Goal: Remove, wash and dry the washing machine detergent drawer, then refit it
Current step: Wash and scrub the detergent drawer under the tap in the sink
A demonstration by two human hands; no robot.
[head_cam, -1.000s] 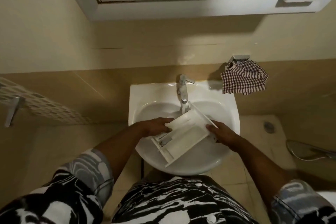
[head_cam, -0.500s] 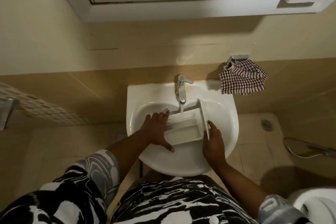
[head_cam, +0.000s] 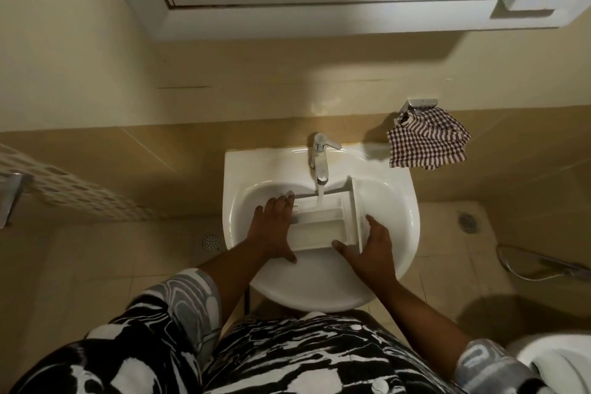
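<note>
The washing step is in hand. The white plastic detergent drawer point(head_cam: 319, 229) lies open side up inside the white ceramic basin point(head_cam: 243, 169), under the chrome tap point(head_cam: 320, 160) at the basin's back edge. A thin stream of water point(head_cam: 319, 198) falls into its rear compartment. Its broad front panel stands upright toward the basin's right side.

The left hand point(head_cam: 271, 227) lies against the drawer's left end with fingers straight and together, thumb spread along the near wall — it braces rather than grips. The right hand point(head_cam: 371, 249) clasps the front panel at its near corner, thumb on the tray side and fingers up the outer face.

Judging from this, only one compartment is being rinsed. The next move probably calls for sliding or tilting the drawer so the water reaches the other compartments, then tipping it out — with a firm hold, since wet plastic may slip. A red-and-white checked cloth point(head_cam: 428, 141) hangs just beyond the basin's back right corner, handy for drying.
</note>
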